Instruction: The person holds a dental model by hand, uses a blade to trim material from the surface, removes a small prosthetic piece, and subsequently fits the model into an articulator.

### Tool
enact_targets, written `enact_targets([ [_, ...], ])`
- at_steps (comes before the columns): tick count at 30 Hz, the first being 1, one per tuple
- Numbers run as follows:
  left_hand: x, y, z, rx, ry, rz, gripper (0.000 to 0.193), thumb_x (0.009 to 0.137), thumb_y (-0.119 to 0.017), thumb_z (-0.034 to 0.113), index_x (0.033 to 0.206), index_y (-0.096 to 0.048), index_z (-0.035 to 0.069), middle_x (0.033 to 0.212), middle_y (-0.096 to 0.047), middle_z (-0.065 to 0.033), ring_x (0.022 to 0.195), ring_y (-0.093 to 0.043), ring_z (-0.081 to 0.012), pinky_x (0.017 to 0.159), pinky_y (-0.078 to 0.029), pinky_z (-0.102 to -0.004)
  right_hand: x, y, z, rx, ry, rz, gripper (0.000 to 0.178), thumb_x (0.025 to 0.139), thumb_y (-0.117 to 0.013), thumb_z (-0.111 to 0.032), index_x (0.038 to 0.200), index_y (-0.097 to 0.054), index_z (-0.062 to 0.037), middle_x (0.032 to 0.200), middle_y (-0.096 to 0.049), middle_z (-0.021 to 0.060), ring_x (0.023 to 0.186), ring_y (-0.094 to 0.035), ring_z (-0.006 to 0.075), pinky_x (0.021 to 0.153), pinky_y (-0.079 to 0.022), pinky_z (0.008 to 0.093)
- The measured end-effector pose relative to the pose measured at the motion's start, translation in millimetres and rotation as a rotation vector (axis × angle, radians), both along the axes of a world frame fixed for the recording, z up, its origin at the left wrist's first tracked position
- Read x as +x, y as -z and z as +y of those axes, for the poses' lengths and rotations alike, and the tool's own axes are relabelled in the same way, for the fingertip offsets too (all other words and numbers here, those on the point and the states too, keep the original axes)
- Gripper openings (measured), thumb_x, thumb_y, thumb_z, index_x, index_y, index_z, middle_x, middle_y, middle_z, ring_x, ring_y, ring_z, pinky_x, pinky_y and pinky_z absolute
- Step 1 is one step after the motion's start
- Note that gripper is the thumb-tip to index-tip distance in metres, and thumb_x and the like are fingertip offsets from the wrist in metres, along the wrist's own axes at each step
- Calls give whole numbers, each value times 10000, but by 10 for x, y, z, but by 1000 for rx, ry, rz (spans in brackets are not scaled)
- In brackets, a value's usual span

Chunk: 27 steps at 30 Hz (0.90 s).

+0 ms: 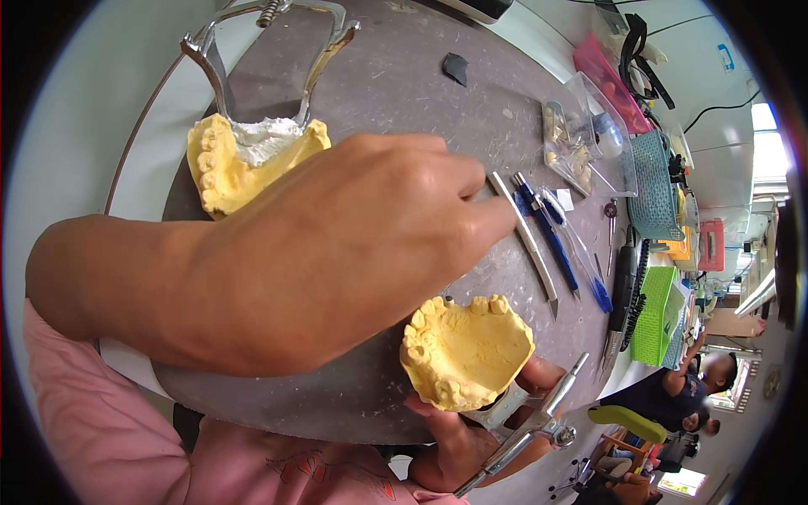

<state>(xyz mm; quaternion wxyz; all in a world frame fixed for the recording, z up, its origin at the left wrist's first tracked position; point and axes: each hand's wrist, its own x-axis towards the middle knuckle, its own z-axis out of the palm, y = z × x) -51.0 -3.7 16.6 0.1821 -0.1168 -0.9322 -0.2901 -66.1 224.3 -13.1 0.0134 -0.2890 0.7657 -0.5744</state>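
Observation:
My left hand (404,223) reaches across from the left, back up, with its fingers curled in against the handle of a slim silver craft knife (534,252). Its fingertips are partly hidden. The blade points toward me. At the lower middle my right hand (450,450) grips a metal dental articulator (526,433) carrying a yellow plaster tooth model (471,353), its palate side up. Beyond my left forearm lies a second yellow plaster model (215,172). White plaster (265,139) covers part of it, and a metal articulator frame (311,76) adjoins it.
Right of the knife lie a blue pen (551,240) and a clear-handled brush (581,244). A black handpiece (623,278), a clear box (619,151), a teal basket (652,185) and a green basket (655,316) line the right edge. A dark fragment (455,69) lies far off. People sit at the far right.

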Motion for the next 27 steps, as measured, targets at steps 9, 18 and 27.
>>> enact_targets([
  [9, 51, 34, 157, 299, 55, -42, 293, 824, -773, 138, 1057, -643, 17, 939, -626, -122, 765, -651, -262, 626, -517, -353, -26, -83, 54, 62, 32, 4, 622, 670, -953, -312, 1093, -640, 20, 1013, -716, 159, 877, -731, 264, 730, -585, 343],
  [18, 22, 59, 222, 436, 76, -133, 191, 847, -774, 138, 930, -698, -16, 780, -661, -105, 616, -647, -203, 549, -502, -297, -569, -450, 475, 499, 223, 461, 121, 797, -718, 50, 910, -694, 16, 811, -693, 112, 674, -642, 183, 616, -487, 280],
  [27, 37, 52, 197, 442, 62, -170, 182, 844, -779, 131, 921, -699, -13, 775, -663, -88, 594, -651, -160, 524, -510, -266, -1083, -487, -40, 680, -134, 655, 271, 760, -784, 7, 1021, -726, -38, 881, -706, 116, 761, -693, 270, 674, -535, 329],
])
